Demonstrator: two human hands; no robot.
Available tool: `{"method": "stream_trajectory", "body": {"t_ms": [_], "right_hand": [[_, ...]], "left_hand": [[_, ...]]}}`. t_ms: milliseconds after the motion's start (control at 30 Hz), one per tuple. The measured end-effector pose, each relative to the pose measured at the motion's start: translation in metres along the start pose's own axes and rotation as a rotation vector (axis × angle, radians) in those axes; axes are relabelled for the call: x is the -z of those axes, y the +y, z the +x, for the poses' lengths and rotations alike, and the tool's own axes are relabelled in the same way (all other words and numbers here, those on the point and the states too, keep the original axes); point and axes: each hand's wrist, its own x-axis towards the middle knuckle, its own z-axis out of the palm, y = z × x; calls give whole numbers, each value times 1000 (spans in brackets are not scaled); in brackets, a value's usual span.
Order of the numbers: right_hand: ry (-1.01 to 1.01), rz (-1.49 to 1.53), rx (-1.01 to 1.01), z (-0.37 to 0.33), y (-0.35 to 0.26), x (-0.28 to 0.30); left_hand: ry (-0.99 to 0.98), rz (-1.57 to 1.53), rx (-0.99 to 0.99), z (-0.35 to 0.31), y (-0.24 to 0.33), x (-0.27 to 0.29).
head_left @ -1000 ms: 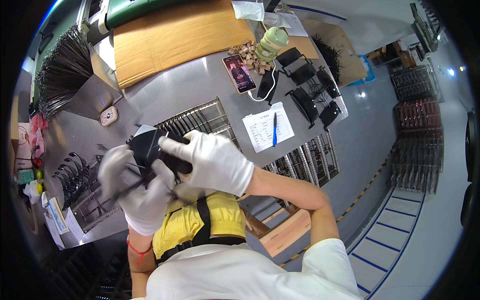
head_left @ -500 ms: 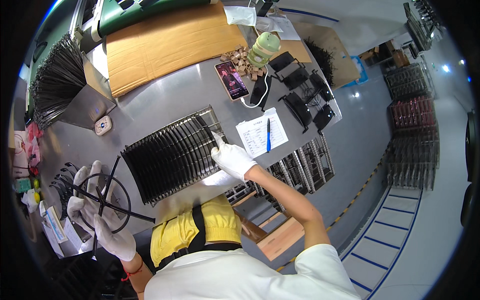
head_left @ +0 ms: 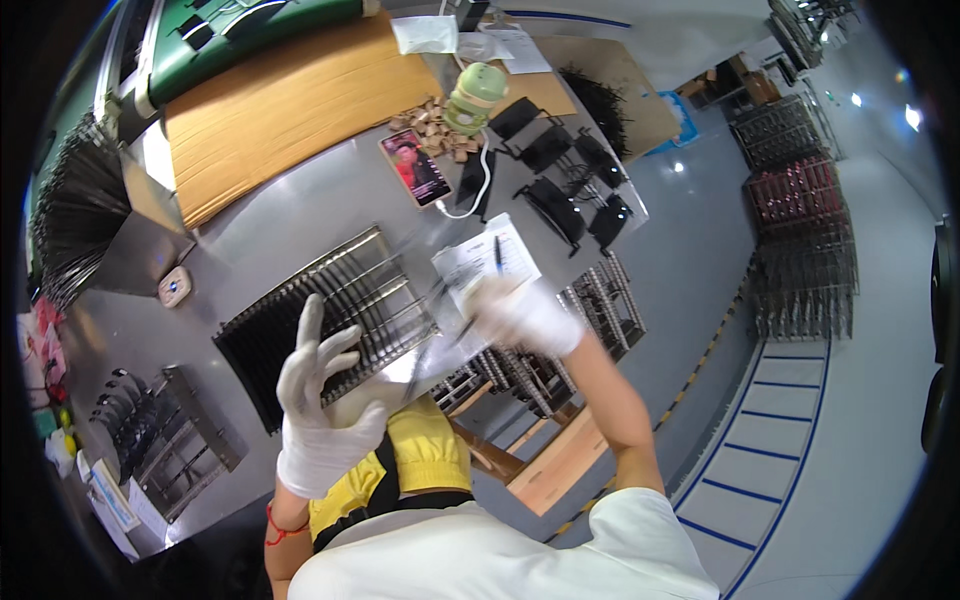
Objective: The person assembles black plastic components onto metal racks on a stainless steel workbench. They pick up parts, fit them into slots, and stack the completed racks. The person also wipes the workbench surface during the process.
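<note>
My left hand (head_left: 325,410), in a white glove, is raised over the near left part of a metal rack with its fingers spread and nothing in them. The rack (head_left: 400,290) lies tilted on the table and carries a row of thin curved black strips (head_left: 265,350). Right of the rack is my right hand (head_left: 525,315), also gloved and smeared by motion. Its fingers look closed at the lower edge of a white printed sheet (head_left: 515,250). Dark blurred streaks (head_left: 415,370) run from those fingers towards the rack; their shape cannot be made out.
A smaller metal rack (head_left: 190,435) with black curved parts stands at the left. Farther back are a phone (head_left: 415,170), a green bottle (head_left: 475,98), brown blocks (head_left: 430,130), cardboard (head_left: 300,110) and black frames (head_left: 550,205). Black rods fill a metal holder (head_left: 150,240).
The black ring with crossed rods has left my left hand, which moved right to the rack, opened. My right hand moved off the rack, rightwards. The whole view shifted slightly.
</note>
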Motion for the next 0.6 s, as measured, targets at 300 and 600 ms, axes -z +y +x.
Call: {"method": "stream_trajectory", "body": {"t_ms": [300,600], "right_hand": [[1257,11,-384,-38,183,378],[1425,-857,-1032,22,213,328]], "left_hand": [[-56,1,137,13,5,-9],[160,74,419,12,11,7]]}}
